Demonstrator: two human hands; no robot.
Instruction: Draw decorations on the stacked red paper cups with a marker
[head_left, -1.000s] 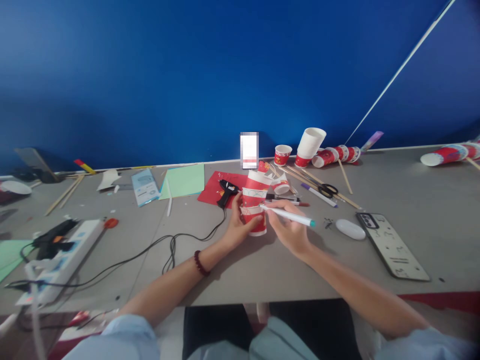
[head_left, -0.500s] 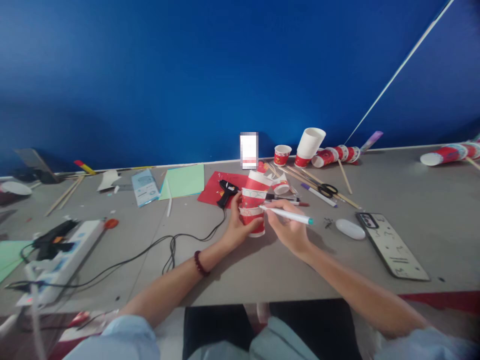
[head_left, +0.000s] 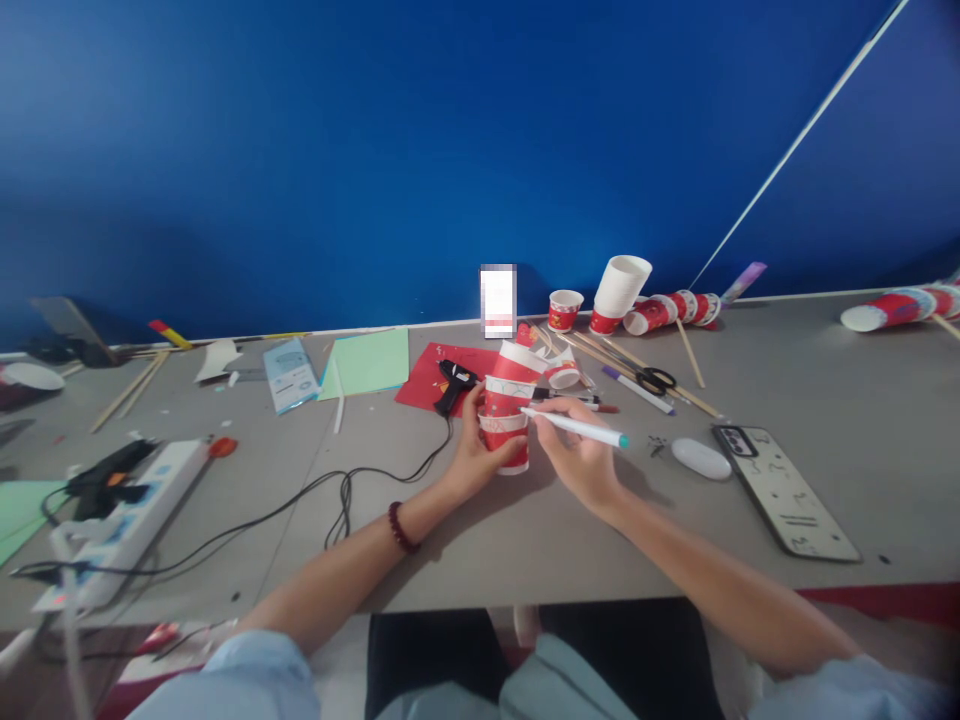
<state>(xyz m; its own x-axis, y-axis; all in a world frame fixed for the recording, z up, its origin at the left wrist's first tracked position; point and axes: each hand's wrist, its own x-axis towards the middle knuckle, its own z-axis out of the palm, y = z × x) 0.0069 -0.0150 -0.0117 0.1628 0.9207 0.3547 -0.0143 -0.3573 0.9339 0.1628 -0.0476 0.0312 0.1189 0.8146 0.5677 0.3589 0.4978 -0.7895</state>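
Observation:
My left hand point(head_left: 480, 445) is wrapped round the lower part of a stack of red and white paper cups point(head_left: 511, 397). The stack stands on the table and its top leans to the right. Lines are drawn on the cups' white bands. In my right hand point(head_left: 581, 455) is a white marker pen point(head_left: 581, 429) with a teal end, gripped like a pencil. Its tip points left at the middle of the stack, touching it or very close; I cannot tell which. Behind the stack lies a black glue gun point(head_left: 455, 383) on red paper point(head_left: 420, 375).
To the right lie scissors point(head_left: 655, 380), a purple-capped marker point(head_left: 637, 390), a white oval case point(head_left: 700, 459) and a phone point(head_left: 787, 495). White cups point(head_left: 621, 287) stand stacked at the wall. A power strip point(head_left: 142, 520) is at left, with a black cable point(head_left: 300, 497) crossing the table.
The marker's tip has shifted very slightly on the cups, and the stack has barely moved. Both hands keep their holds.

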